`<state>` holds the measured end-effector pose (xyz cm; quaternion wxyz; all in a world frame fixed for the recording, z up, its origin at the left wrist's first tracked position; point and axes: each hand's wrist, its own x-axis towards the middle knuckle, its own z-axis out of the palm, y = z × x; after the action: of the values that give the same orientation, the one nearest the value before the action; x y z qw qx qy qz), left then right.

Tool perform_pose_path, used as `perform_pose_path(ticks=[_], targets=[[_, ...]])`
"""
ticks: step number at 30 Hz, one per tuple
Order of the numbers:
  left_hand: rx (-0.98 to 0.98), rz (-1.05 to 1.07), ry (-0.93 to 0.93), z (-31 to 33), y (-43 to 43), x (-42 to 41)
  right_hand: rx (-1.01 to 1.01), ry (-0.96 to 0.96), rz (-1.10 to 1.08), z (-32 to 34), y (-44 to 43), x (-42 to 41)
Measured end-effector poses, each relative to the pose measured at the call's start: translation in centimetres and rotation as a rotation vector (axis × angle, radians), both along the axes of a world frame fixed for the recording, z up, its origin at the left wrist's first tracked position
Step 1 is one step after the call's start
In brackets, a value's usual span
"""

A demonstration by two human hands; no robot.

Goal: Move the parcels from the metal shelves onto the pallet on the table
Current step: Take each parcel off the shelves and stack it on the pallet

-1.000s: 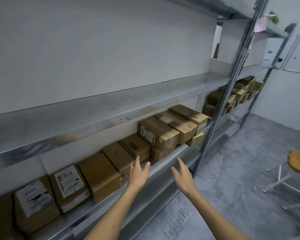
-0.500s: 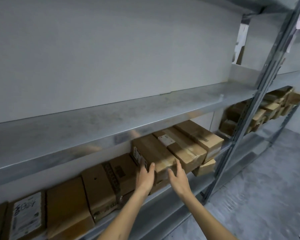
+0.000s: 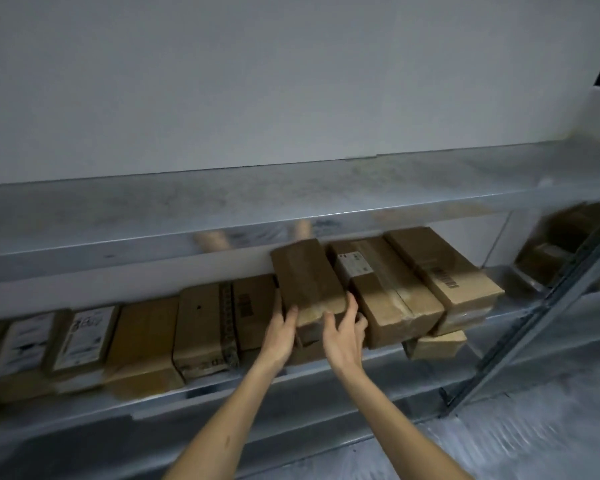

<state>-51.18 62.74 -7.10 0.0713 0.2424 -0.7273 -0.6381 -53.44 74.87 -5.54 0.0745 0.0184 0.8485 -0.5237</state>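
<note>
Left hand (image 3: 279,332) and right hand (image 3: 343,336) both have a grip on the front corners of a brown parcel (image 3: 307,275), thumbs on the front face and fingers along the sides. It's on the lower metal shelf (image 3: 205,396), wedged between a taped box (image 3: 392,299) and a printed box (image 3: 246,313).

two hands (image 3: 280,336); at least ten parcels (image 3: 307,275), further ones blurred

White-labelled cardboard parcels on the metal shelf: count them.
3. One parcel and its neighbour at the far left; the third just right of the plain brown cardboard box. Others may be hidden.
</note>
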Motion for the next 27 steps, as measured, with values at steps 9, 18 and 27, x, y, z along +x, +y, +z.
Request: perform_pose_path(ticks=[9,18,27], targets=[[0.027,0.078,0.029,1.0,1.5,1.6,-0.074,0.085,0.075,0.2,0.9,-1.2],[0.002,0.272,0.204,2.1,-0.8,8.5,-0.232,0.14,0.156,1.6,-3.7,4.7],[-0.065,0.538,0.277,4.0,-10.3,24.6,-0.347,0.128,0.399,4.0,-15.5,18.5]])
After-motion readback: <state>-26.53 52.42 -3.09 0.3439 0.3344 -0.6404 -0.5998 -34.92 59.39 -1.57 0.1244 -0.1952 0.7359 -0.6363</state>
